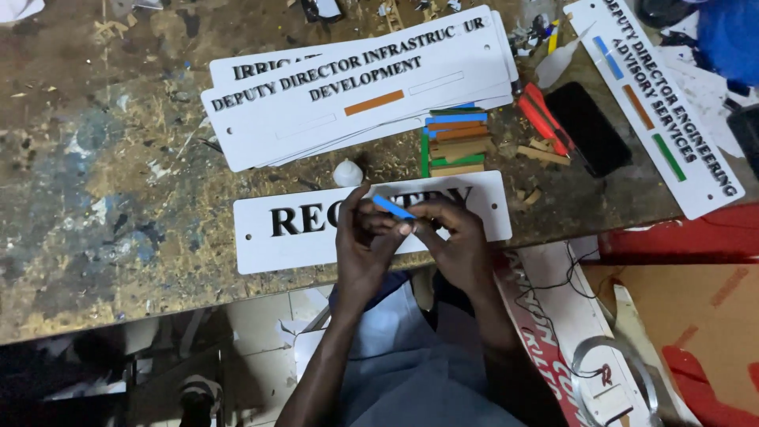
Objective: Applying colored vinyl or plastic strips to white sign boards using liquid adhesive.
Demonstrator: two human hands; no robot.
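My left hand (pixel 362 241) and my right hand (pixel 453 237) meet over a white rectangular sign plate (pixel 273 241) with black raised letters near the table's front edge. Together they pinch a small blue strip (pixel 392 207), fingers closed on its two ends. My hands hide the middle letters of the plate. Just behind lies a small pile of coloured strips (pixel 456 142), blue, orange, green and brown. A small white cap-shaped piece (pixel 347 173) rests beside that pile.
A stack of white lettered sign plates (pixel 356 87) lies further back, and another long plate (pixel 660 99) runs diagonally at the right. A red utility knife (pixel 541 119) and a black phone (pixel 589 128) lie between them. The worn table edge (pixel 158 304) is near; clutter lies on the floor below.
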